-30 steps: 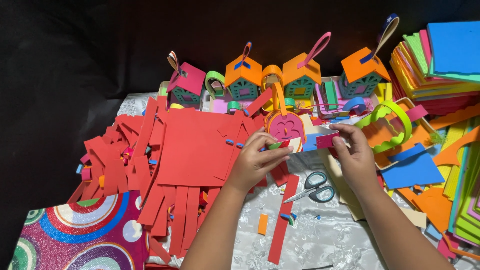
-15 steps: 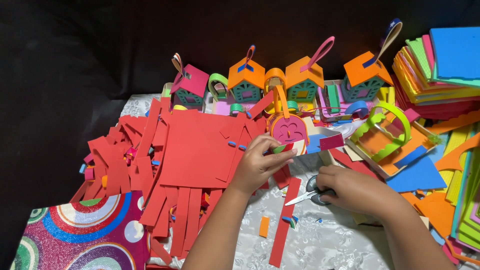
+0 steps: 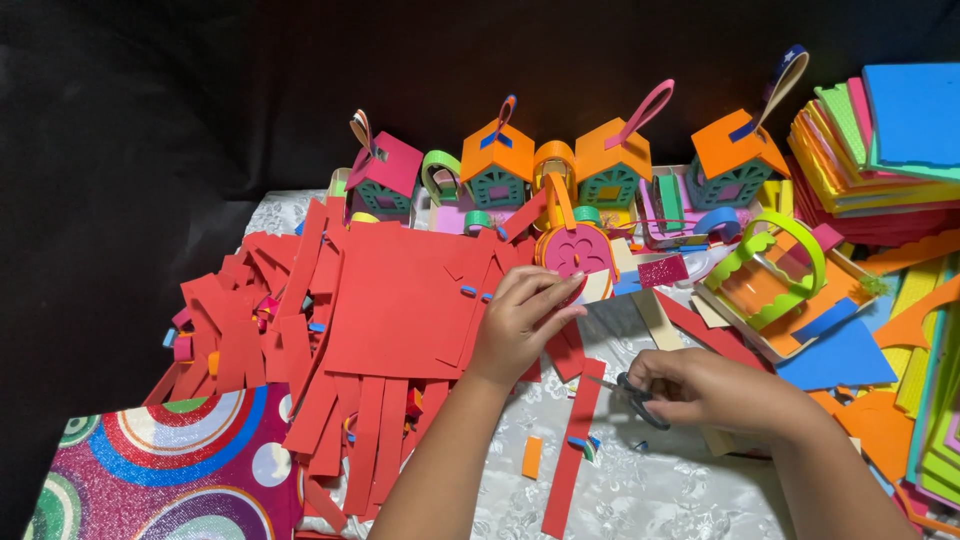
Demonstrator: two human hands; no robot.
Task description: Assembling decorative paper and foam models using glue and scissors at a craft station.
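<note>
— What's each hand got?
— Left hand pinches a small cream foam piece beside the pink round craft. Right hand grips black-handled scissors.
— Delicate?
— Light, bendy, I'd judge; best held by its edge.

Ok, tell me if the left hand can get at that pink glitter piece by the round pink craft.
Probably yes. The left hand rests at the round pink craft, and the pink glitter piece lies uncovered just beyond it, with only flat scraps between. The right hand sits lower, on the scissors, clear of that path.
</note>
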